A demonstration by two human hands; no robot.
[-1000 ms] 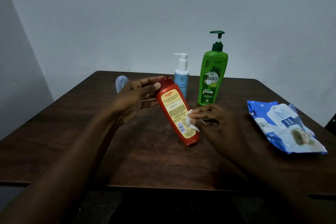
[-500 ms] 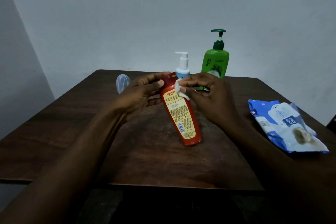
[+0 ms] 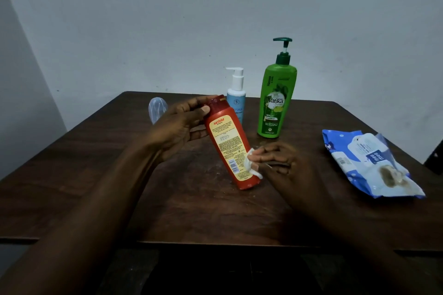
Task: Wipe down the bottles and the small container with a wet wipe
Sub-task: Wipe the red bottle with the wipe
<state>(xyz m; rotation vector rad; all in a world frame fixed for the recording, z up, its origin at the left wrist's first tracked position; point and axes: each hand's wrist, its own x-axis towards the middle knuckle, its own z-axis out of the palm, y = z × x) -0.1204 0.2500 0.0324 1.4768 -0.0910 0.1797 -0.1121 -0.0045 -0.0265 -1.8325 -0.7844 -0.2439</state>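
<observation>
One stroke done since half a second ago: the right hand (image 3: 285,165) has carried the wipe (image 3: 251,167) from the cap end down to the red bottle's (image 3: 227,146) lower side. Its fingers pinch the wad against the plastic. The left hand (image 3: 177,127) grips the neck, thumb in front. The bottle leans, base on the tabletop (image 3: 191,210) near its middle, yellow label up. Likely mid-wipe. The green bottle (image 3: 275,105), blue bottle (image 3: 236,103) and small container (image 3: 157,110) wait by the far edge.
</observation>
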